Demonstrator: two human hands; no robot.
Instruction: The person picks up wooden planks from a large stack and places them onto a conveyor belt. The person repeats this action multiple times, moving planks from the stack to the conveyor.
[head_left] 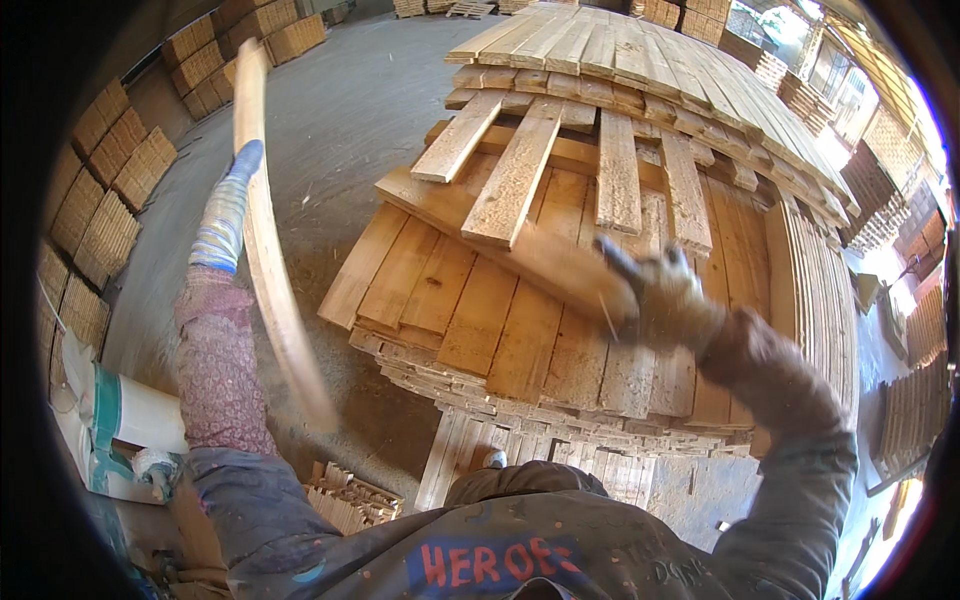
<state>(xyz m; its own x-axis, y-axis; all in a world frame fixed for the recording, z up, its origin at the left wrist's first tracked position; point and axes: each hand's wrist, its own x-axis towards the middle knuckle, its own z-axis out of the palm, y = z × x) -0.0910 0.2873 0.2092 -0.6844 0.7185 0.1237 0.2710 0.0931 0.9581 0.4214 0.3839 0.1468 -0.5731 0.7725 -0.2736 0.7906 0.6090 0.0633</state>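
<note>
My left hand (240,175), in a blue and striped glove, is closed around a long, narrow wooden board (270,275) held out to the left above the floor. The board's lower end is blurred. My right hand (665,295), in a soiled pale glove with dark fingertips, is at the near right end of another wooden board (570,268), its fingers over the edge. That board lies slantwise across the lower stack of boards (480,320), and its right end is blurred. Several short boards (515,175) jut toward me from the higher stack, one end resting over the slanted board.
Behind rises a taller stack of planks (640,50). Lumber piles (110,170) line the left side, and more stacked wood (880,200) stands at right. White and green sacks (125,430) sit lower left, near a heap of short offcuts (350,497) on the concrete floor (330,110).
</note>
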